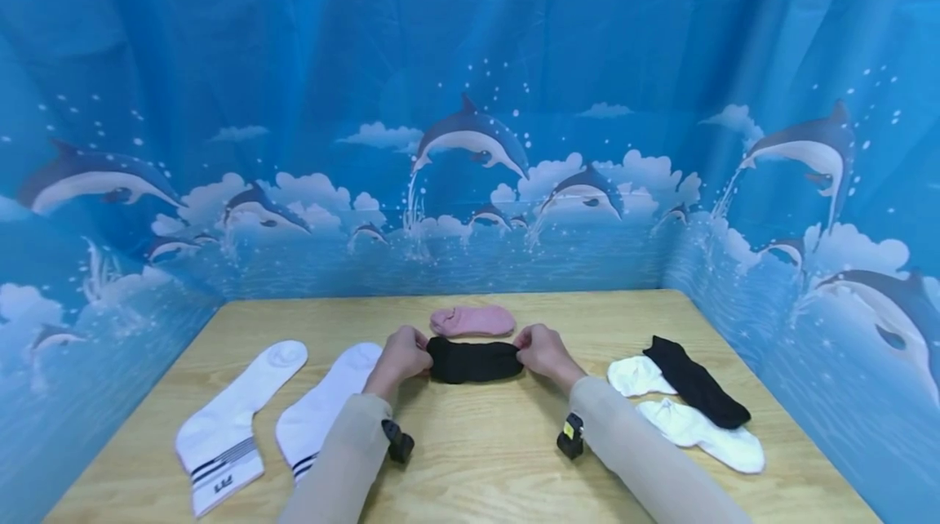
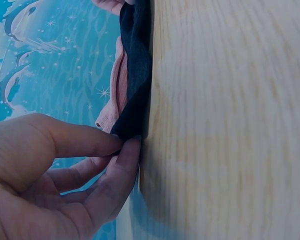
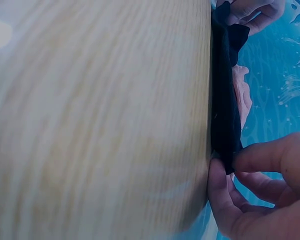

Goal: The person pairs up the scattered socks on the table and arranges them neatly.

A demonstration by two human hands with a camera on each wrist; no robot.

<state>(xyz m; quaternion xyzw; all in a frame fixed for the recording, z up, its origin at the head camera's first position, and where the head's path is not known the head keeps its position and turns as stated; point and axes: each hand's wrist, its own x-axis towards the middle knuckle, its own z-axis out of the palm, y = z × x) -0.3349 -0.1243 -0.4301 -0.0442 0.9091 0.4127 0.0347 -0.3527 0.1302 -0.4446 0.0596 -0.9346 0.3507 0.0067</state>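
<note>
A black sock (image 1: 476, 361) lies crosswise near the middle of the table, stretched between both hands. My left hand (image 1: 403, 356) pinches its left end between thumb and fingertips, as the left wrist view shows with the sock (image 2: 137, 75) running away from the fingers. At the other end my right hand (image 1: 544, 351) pinches the sock's tip; in the right wrist view thumb and forefinger meet on the dark cloth (image 3: 225, 110) close to the tabletop. Just behind it lies a pink sock (image 1: 473, 321), partly hidden by the black one in both wrist views.
Two long white socks with black stripes lie at the left, one white sock (image 1: 235, 418) in full sight and another white sock (image 1: 323, 406) partly behind the left sleeve. At the right, a second black sock (image 1: 698, 384) overlaps two short white socks (image 1: 705, 430). A dolphin-print curtain (image 1: 470, 246) surrounds the table.
</note>
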